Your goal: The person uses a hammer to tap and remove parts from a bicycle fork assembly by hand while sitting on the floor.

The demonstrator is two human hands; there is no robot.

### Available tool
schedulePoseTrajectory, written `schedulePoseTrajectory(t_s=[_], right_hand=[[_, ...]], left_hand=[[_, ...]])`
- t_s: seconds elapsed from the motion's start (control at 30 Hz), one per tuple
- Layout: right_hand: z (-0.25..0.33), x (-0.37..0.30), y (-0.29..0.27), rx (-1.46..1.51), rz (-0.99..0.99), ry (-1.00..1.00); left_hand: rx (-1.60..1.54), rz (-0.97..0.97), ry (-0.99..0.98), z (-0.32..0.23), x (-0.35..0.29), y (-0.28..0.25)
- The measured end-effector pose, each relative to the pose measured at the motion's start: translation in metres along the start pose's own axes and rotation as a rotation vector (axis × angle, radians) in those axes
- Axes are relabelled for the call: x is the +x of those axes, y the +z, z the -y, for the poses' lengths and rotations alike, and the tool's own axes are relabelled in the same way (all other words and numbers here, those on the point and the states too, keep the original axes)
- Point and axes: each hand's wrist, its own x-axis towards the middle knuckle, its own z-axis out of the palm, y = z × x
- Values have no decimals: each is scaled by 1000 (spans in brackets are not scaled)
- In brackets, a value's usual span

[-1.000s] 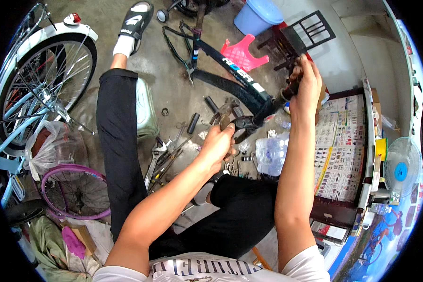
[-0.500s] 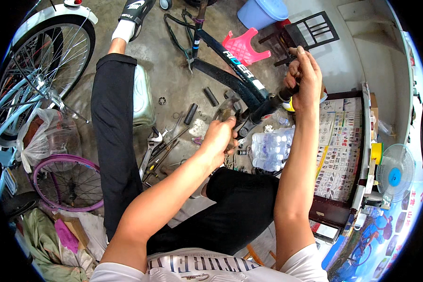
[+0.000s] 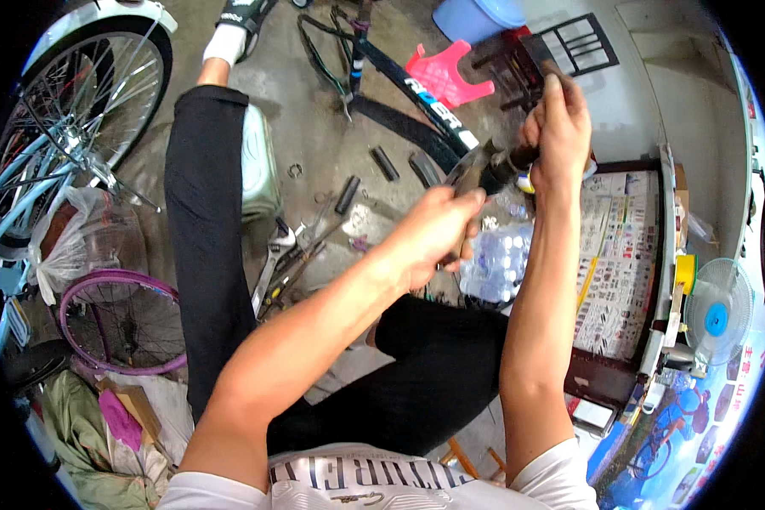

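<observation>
Head camera view: a light-blue bicycle [image 3: 75, 140] stands at far left in a cluttered workspace, while a dark bicycle frame [image 3: 404, 127] slants across the far centre, its head end nearest the person's hands. At right, a brown desk [image 3: 599, 371] is spread with printed sheets; beyond it, at far right, stands a dark chair [image 3: 578, 47], with a blue tub [image 3: 476, 19] to its left. A purple wheel rim [image 3: 121, 277] lies at near left, a pink plastic stool [image 3: 446, 75] sits just beyond the frame, and a fan [image 3: 718, 319] faces out at the right edge. A pack of clear bottles [image 3: 497, 263] rests between the forearms. The left hand [image 3: 442, 225] keeps its grip wrapped round the handle of a hammer [image 3: 469, 166], its head blurred beside the frame; the right hand [image 3: 561, 136] curls its grip about a dark cylindrical part [image 3: 523, 158] at the frame's head end. A wrench [image 3: 268, 272] and a short black tube [image 3: 347, 195] lie left of centre on the floor.
</observation>
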Motion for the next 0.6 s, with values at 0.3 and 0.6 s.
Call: schedulePoseTrajectory(t_s=[0.3, 0.6], right_hand=[[-6, 1, -2, 25, -8, -48], [1, 3, 17, 15, 11, -66]], left_hand=[[-1, -1, -17, 1, -13, 4], [28, -161, -17, 0, -11, 3]])
